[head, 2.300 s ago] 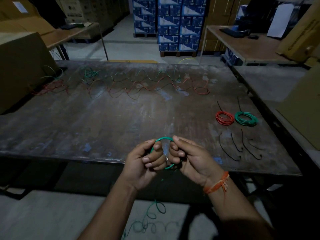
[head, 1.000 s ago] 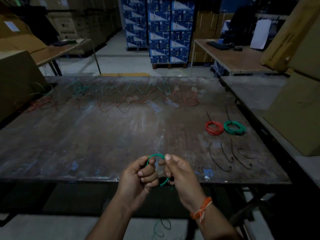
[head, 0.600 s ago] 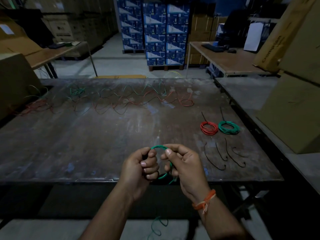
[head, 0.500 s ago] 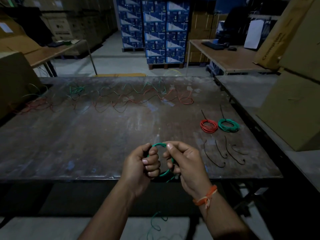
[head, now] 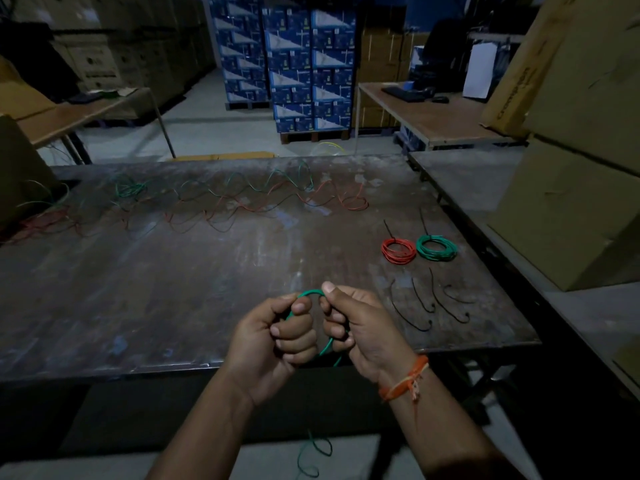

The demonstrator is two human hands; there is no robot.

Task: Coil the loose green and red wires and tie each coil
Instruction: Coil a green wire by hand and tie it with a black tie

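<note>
Both hands grip a small green wire coil [head: 309, 293] just above the near edge of the desk [head: 173, 289].

The left hand [head: 273, 341] curls its fingers round the coil's left side, and the right hand [head: 360, 327] pinches the right side with thumb on top; the wire's loose tail [head: 313, 452] hangs in curls toward the floor. On the desk to the right lie a tied red coil [head: 398, 251] and a tied green coil [head: 437, 248], touching or nearly so, with black ties [head: 429, 303] near them. Loose green and red wires [head: 259, 199] sprawl along the far side.
</note>
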